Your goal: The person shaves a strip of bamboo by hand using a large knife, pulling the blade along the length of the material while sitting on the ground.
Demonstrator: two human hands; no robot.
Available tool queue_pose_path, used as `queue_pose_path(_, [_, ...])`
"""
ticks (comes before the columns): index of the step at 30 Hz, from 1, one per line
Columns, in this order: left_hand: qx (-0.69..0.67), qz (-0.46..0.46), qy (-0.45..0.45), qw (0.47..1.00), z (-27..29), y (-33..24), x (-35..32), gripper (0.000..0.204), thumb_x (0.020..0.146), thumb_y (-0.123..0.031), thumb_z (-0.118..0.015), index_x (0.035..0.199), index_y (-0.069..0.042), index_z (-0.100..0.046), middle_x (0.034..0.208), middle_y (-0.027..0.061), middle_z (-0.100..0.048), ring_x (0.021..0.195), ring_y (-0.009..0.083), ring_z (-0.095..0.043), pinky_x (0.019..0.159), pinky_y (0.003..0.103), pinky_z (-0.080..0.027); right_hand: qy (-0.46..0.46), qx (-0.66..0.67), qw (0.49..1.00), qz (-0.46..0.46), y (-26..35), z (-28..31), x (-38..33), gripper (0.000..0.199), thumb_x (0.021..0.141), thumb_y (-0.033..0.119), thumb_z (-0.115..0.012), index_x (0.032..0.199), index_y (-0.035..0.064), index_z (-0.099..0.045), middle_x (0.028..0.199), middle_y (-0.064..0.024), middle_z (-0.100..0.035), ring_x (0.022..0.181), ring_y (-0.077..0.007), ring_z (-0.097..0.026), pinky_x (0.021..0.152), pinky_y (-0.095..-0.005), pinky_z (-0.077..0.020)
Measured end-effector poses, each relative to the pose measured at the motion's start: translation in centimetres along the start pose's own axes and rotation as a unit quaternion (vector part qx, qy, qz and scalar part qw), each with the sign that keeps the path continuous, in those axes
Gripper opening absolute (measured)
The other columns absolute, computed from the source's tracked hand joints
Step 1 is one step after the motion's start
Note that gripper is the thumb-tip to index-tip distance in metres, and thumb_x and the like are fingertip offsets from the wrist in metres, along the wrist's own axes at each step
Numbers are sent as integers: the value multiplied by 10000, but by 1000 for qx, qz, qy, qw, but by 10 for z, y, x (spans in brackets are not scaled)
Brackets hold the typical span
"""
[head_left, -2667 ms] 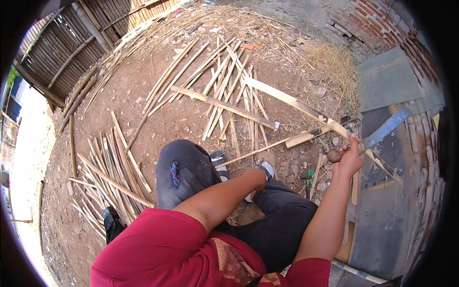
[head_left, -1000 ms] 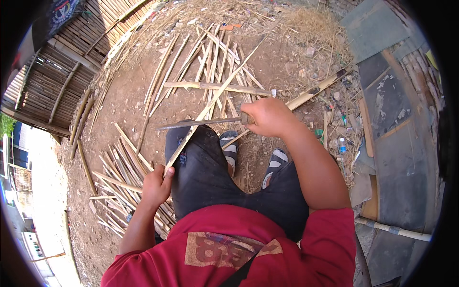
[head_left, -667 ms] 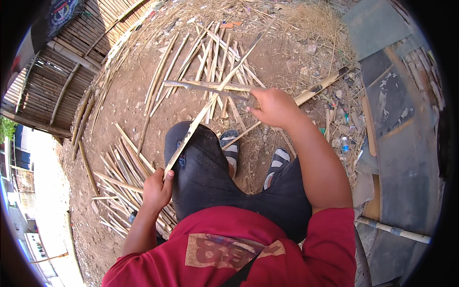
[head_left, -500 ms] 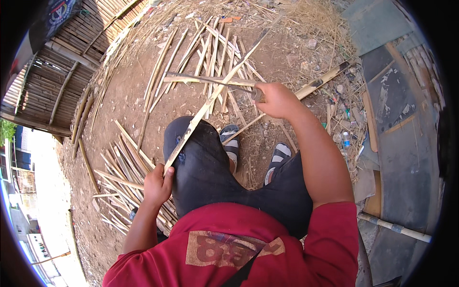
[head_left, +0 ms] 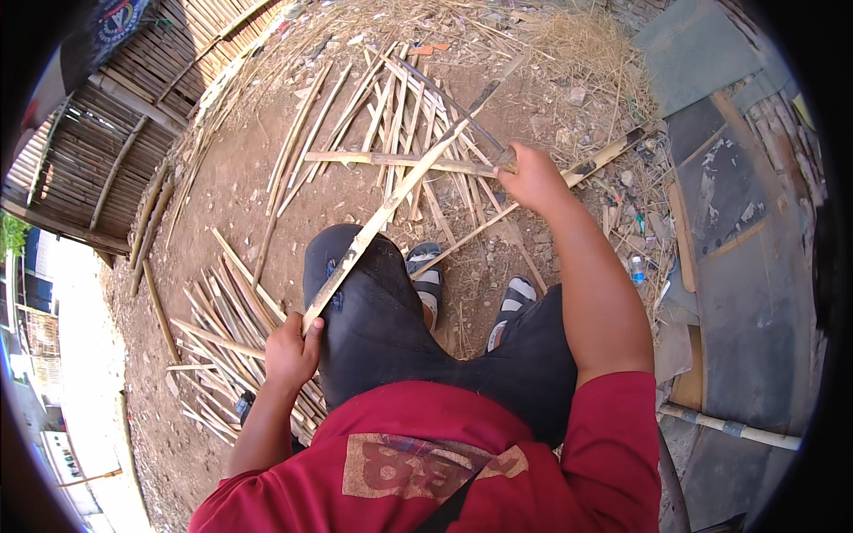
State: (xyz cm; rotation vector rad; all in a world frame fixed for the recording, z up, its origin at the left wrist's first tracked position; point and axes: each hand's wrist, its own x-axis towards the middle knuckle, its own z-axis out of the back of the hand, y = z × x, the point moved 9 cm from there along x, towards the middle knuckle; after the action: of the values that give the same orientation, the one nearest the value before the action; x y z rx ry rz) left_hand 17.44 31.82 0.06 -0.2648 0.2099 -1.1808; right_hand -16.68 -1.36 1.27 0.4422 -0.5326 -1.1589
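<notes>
My left hand (head_left: 293, 354) is closed round the near end of a long split bamboo strip (head_left: 378, 218). The strip rests over my left knee and slants up and away to the right, its far end dark. In my closed right hand (head_left: 531, 180) is the handle of a machete (head_left: 458, 111), its long thin dark blade pointing up and left, over the strip's far part. A bamboo pole (head_left: 391, 160) lies crosswise beneath the strip, its right end near my right hand. Beyond that hand another bamboo piece (head_left: 609, 154) with dark patches slants across the ground.
Many split strips (head_left: 382, 107) lie scattered ahead on the dirt. A second pile of strips (head_left: 235, 311) is beside my left leg. Dark sheets (head_left: 737, 258) line the right side, with a plastic bottle (head_left: 637, 269) near them. A bamboo wall (head_left: 98, 151) stands at the left.
My right hand has moved slightly right, and the machete blade has swung from pointing left to pointing up and left. The left hand keeps its hold on the strip.
</notes>
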Motion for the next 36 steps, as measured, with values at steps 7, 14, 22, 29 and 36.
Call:
queue_pose_path(7, [21,8,21,1000,8,7,-4,532,1025,-493,-543,851,10,-528,723,300,-612,749,538,-609,678,579,-464,223,-133,940,221,112,-43,-50,383,865,268,-732,1158,32,-660,952,-240,-709,960,-408,-694,809,-487,-551])
queue_pose_path(14, [24,-1,0,1000,9,-1,0,526,1019,-492,-554,846,3,-525,728,293,-615,741,536,-610,667,584,-464,53,-13,998,11,-1,-9,1,406,856,259,-729,1169,13,-650,962,-233,-713,947,-410,-697,838,-491,-553])
queue_pose_path(22, [8,-15,-5,1000,3,4,-4,506,1007,-472,-589,853,6,-528,734,284,-612,747,526,-607,671,570,-467,175,-46,974,136,49,-37,-28,422,843,232,-737,1199,19,-655,949,-250,-714,929,-413,-698,838,-488,-553])
queue_pose_path(29, [9,4,-4,1000,4,7,-3,513,1013,-470,-578,843,10,-523,732,290,-598,747,526,-601,664,568,-454,105,-17,991,87,49,-25,-18,377,858,237,-725,1171,37,-664,965,-241,-721,962,-426,-696,842,-490,-559])
queue_pose_path(36, [-44,-13,-22,999,-4,9,3,528,1023,-469,-565,814,13,-506,714,291,-580,716,530,-577,643,557,-440,95,-14,993,64,31,-17,-9,328,826,212,-735,1107,61,-656,896,-196,-723,915,-417,-705,803,-505,-565])
